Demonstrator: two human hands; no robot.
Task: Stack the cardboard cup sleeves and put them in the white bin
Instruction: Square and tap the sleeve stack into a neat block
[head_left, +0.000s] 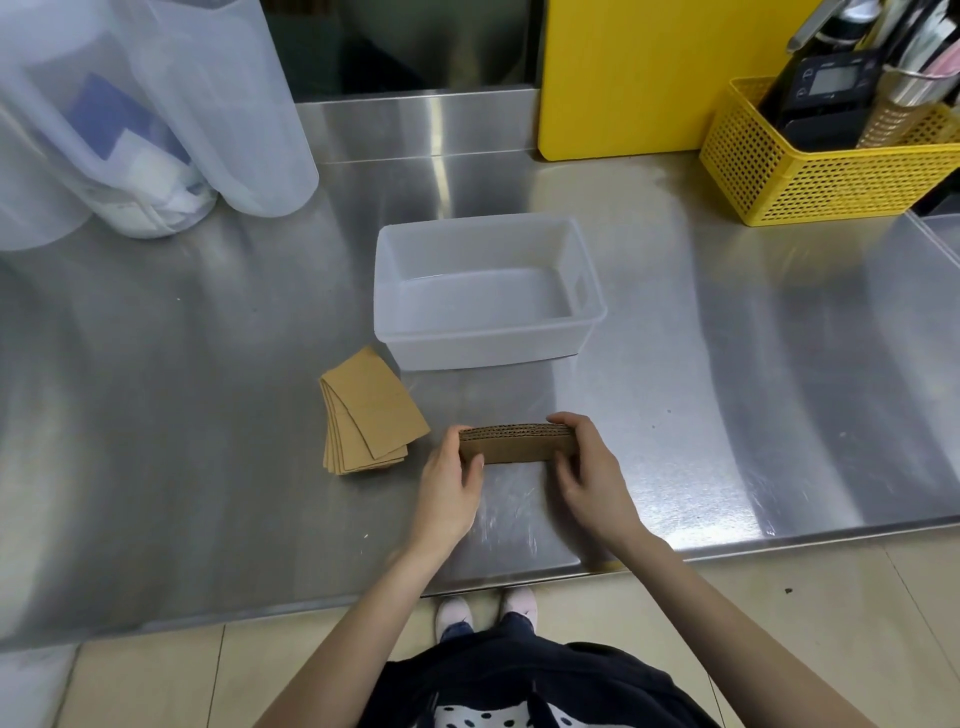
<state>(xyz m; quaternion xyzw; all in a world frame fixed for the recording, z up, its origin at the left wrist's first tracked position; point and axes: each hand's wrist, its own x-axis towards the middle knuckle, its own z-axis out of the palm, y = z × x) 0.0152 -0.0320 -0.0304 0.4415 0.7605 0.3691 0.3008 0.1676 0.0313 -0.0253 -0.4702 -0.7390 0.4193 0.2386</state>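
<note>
Here both hands, left hand (451, 480) and right hand (587, 470), grip an upright sleeve stack (517, 442) near the white bin (483, 340).

Steel counter (727, 415) carries white bin (589, 322), fanned sleeves (371, 410), yellow basket (831, 176), clear jugs (249, 130)

Bin (488, 332) sat mid-counter (727, 415), nothing in it. Loose sleeves (371, 415) lay fanned on counter, just left-front of bin. Second stack (517, 441) stood on edge in front of bin, gripped at left end by left hand (449, 488), at right end by right hand (592, 478). Basket (831, 171) far right rear; jugs (156, 104) far left rear; board (649, 73) upright behind bin, to the right.
</note>
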